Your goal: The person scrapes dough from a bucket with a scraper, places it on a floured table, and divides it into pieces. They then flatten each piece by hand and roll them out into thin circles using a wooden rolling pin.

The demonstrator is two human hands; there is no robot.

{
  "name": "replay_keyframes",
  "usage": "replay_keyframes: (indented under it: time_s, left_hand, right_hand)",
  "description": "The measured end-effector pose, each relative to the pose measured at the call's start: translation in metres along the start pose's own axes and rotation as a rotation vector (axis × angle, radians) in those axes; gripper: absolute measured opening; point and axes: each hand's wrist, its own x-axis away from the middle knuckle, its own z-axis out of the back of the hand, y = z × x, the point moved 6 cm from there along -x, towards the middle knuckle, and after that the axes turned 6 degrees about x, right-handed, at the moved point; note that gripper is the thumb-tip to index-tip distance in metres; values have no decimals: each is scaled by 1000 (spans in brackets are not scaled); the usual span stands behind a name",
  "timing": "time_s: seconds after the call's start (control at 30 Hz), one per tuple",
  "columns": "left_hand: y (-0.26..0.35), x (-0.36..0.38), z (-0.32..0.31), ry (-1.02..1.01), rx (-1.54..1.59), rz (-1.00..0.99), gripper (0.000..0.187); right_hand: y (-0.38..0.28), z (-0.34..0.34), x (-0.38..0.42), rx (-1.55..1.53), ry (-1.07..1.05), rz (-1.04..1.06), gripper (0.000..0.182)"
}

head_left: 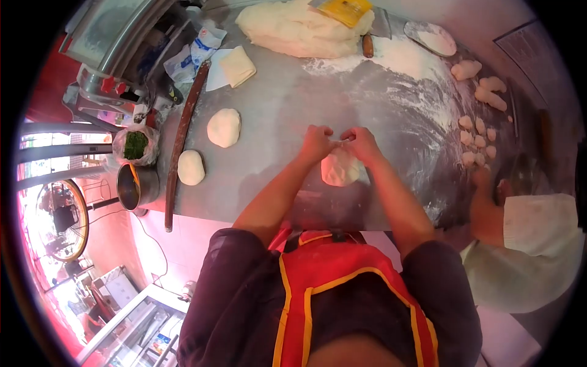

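A round, flattened piece of dough (340,169) lies on the metal worktop (278,101) in front of me. At its far edge my left hand (316,145) has its fingers curled in a pinch on the dough. My right hand (362,145) pinches the same edge from the other side, close to the left. A thin bit of dough shows between the fingertips. To the left sit two smooth dough rounds, one farther away (224,128) and one nearer (191,167).
A long wooden rolling pin (186,134) lies at the left, beside a metal pot (137,186) and a bag of chopped greens (136,145). At the back rests a large dough mass (299,27) near scattered flour (403,58). A co-worker's arm (486,208) reaches toward small dough pieces (479,139).
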Motion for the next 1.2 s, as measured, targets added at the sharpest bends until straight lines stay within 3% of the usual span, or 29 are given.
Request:
replay_keyframes:
  time_s: [0.1,0.17,0.23,0.33,0.47,0.57,0.67,0.77,0.87,0.9,0.97,1.07,1.17,1.2]
  left_hand:
    - [13,22,9,-55,-57,-106,41]
    - [19,52,6,-71,-149,-220,44]
    - [22,86,-2,-91,-276,-322,46]
    - [22,127,-23,19,-607,-751,52]
    - [7,125,-47,-28,-878,-667,58]
    - [7,104,-48,-51,-761,-654,60]
    - [17,97,-40,-91,-805,-699,54]
    - [-6,66,-4,-103,-259,-262,47]
    - [7,51,2,-198,-285,107,35]
    - [14,49,0,-276,-261,143,34]
    - [26,49,-5,-429,-214,214,32]
    - [70,77,19,-89,-387,-365,35]
    - [60,96,33,-103,-658,-475,44]
    - [54,97,36,-76,-620,-488,45]
  right_hand:
    - [-7,10,35,117,201,279,32]
    - [-9,8,73,-94,208,247,33]
    - [-5,-2,107,93,244,443,38]
    - [4,-27,135,356,277,623,50]
    - [2,-40,133,458,354,650,60]
    - [-2,-38,120,444,396,593,58]
    - [4,-35,113,584,301,523,53]
    - [24,-3,134,-26,355,133,43]
    - [76,-50,129,-939,161,-410,41]
    - [65,-64,127,-1227,83,-447,46]
    - [46,-71,122,-1387,186,-455,50]
    - [46,-76,100,-1569,163,-306,54]
    - [57,-66,83,-1506,186,-300,58]
    - [62,-61,82,-1448,217,-333,60]
